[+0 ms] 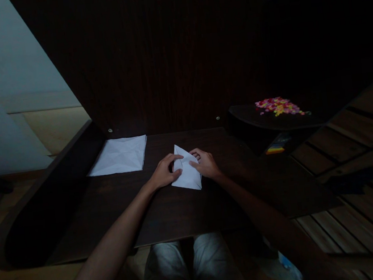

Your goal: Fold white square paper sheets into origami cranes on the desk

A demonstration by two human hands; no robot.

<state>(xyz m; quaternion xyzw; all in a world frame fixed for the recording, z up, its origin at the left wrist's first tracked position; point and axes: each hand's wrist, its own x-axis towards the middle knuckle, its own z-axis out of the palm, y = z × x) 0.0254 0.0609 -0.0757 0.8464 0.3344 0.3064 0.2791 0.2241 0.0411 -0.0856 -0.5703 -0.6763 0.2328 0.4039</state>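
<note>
A folded sheet of white paper, with a pointed top corner, is held between my two hands over the dark desk. My left hand grips its left edge, thumb and index finger lying on the front face. On the other side my right hand pinches the right edge, thumb on top and the other fingers curled behind. A stack of creased white paper sheets lies flat on the desk to the left, apart from both hands.
A small raised shelf at the right bears a heap of small pink, red and yellow pieces. Beneath it sits an item with a yellow-orange edge. A tall dark panel closes the back, and a side board bounds the left.
</note>
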